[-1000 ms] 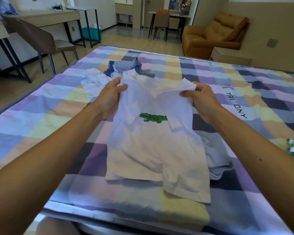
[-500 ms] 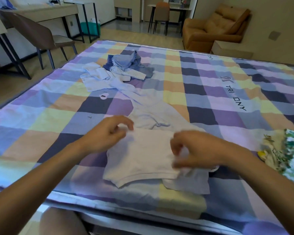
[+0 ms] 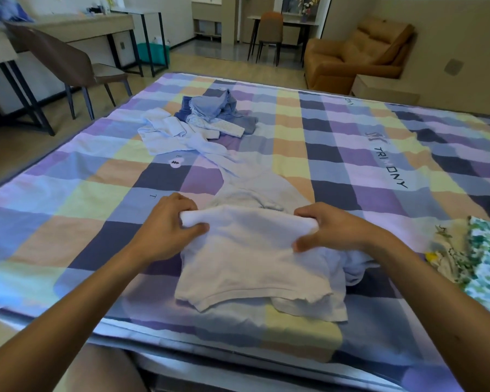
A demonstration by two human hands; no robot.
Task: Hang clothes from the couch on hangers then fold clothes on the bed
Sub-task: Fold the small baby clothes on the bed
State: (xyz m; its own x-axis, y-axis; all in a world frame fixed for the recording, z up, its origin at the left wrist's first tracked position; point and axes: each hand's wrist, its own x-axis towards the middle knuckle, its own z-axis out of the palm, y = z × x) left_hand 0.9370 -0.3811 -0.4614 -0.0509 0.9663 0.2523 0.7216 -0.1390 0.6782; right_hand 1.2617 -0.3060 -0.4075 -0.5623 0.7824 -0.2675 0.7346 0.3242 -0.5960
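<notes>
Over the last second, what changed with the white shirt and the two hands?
The white shirt, earlier held up by its collar with the green crocodile showing, has been brought down and folded over on the bed. The left hand and right hand now grip its far folded edge at either end. The blue clothes pile and the leaf-print cloth stayed put.

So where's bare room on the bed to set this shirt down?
Bare bedspread lies left of the left hand, out to the bed's edge, and beyond the right hand toward the lettering. Crowded: clothes pile far centre, green-patterned cloth at right.
</notes>
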